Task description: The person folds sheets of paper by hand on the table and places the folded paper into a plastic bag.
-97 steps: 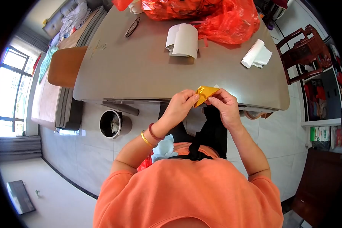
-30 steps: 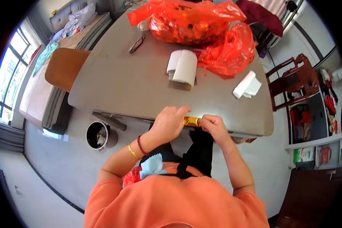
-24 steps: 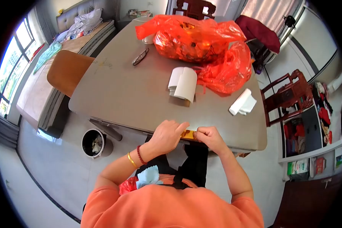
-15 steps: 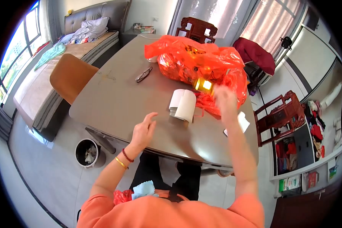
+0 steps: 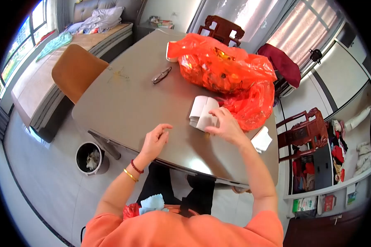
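On the grey table [image 5: 123, 107] stands a white paper bundle [image 5: 201, 108] with curved sides, like a thick folded strip. My right hand [image 5: 227, 127] is at its right edge, thumb and fingers apart; I cannot tell whether the fingertips touch it. Behind it lies a large red plastic bag [image 5: 218, 70] full of shiny gold-and-red things, its loose end spread just beyond my right hand. My left hand [image 5: 156, 142] hovers near the front table edge with loosely bent fingers, holding nothing.
Eyeglasses [image 5: 162, 75] lie left of the bag, and a white sheet of paper [image 5: 261, 139] lies at the right edge. A brown chair [image 5: 76, 72] stands at the left, a wooden chair [image 5: 303, 133] at the right. A bin [image 5: 92, 158] stands on the floor.
My right hand has come back from the bag, down and left to the white paper bundle. The shiny gold item near it no longer shows. My left hand has hardly moved.
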A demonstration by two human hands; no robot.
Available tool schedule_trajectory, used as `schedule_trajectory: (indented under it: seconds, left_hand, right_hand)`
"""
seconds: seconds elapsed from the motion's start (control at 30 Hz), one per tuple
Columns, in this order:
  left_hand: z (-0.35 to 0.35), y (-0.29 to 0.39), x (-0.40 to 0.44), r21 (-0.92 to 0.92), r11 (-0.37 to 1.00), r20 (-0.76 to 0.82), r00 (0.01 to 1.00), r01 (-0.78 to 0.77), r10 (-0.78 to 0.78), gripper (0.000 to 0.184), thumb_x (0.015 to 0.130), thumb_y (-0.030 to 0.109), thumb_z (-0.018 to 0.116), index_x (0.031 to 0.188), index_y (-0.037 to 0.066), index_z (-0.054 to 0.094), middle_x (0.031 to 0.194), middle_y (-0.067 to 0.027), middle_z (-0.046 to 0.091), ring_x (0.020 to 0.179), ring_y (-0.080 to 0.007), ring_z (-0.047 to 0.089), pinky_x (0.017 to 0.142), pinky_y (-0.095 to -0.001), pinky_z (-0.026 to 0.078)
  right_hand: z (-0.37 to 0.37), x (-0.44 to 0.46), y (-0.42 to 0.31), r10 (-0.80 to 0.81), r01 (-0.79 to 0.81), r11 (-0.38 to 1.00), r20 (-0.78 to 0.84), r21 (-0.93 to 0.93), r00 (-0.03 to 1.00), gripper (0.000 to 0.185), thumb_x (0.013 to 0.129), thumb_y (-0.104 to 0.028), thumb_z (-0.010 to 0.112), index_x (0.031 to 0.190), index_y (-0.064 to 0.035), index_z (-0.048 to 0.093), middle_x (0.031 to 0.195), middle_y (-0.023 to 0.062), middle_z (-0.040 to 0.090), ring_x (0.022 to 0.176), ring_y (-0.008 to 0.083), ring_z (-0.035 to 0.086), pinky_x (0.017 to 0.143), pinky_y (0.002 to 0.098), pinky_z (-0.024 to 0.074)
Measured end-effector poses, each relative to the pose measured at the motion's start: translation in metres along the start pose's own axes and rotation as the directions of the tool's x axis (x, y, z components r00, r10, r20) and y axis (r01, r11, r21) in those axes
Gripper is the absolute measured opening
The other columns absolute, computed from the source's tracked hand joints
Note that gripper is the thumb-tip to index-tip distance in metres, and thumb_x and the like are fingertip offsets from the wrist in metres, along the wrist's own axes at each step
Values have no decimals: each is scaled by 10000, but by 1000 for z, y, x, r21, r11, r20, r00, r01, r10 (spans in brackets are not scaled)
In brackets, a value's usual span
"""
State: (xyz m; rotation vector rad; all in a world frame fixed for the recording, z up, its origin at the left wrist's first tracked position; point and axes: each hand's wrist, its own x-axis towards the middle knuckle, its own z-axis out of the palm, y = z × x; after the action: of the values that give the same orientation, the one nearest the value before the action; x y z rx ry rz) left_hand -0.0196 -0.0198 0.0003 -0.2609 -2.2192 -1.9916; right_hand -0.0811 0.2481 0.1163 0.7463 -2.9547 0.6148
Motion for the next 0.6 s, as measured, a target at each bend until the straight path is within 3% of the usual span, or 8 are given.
schedule_trajectory:
  seconds: [0.03,0.13,0.23,0.43,0.53,0.6]
  left_hand:
    - [-1,1,0,8,1000,9,1000,0,0,209,969,63,516,1147,36,623,642,13,508,599,-64,446,573,-236,388]
    - [0,4,-1,8,1000,14,1000,-15,15,217,980,59,503,1162,22,614,657,36,482,617,-45,427,585,-214,380]
    - [0,1,-2,-16,999,-1,999,-39,39,211,977,59,504,1150,21,618,652,35,479,619,-50,427,588,-222,378]
    - [1,0,-1,70,997,-10,999,-36,37,214,946,72,540,1140,35,622,644,-22,495,592,-100,440,571,-261,385]
    - [2,4,-1,99,994,-9,999,-40,41,209,945,68,538,1133,35,623,625,-20,477,573,-99,419,557,-265,372]
    - [3,5,-1,157,987,-21,999,-37,41,213,915,65,582,1120,33,631,680,-39,536,620,-132,492,593,-277,417]
  right_hand:
    - [12,-10,2,-3,3,999,3,-51,1000,655,753,-287,807,1294,-48,526,1283,122,505,1180,293,537,968,416,473]
    - [25,-15,11,103,-101,991,22,-93,994,743,743,-270,807,1362,-50,460,1355,135,445,1246,325,491,1019,437,447]
    - [38,-13,19,85,-89,990,-41,-111,996,692,721,-236,826,1314,-71,509,1301,132,493,1220,316,511,993,424,463]
    - [48,-21,27,-25,10,994,-137,-111,990,358,786,-146,738,1103,-28,620,1081,91,616,1021,302,611,896,402,485]
    - [57,-26,30,-250,162,946,-314,-282,916,173,779,-113,699,937,-58,654,928,80,627,944,281,617,835,406,478]
    - [57,-32,24,-356,190,880,-340,-435,871,140,777,-107,683,907,-70,649,915,68,619,938,254,612,821,398,469]
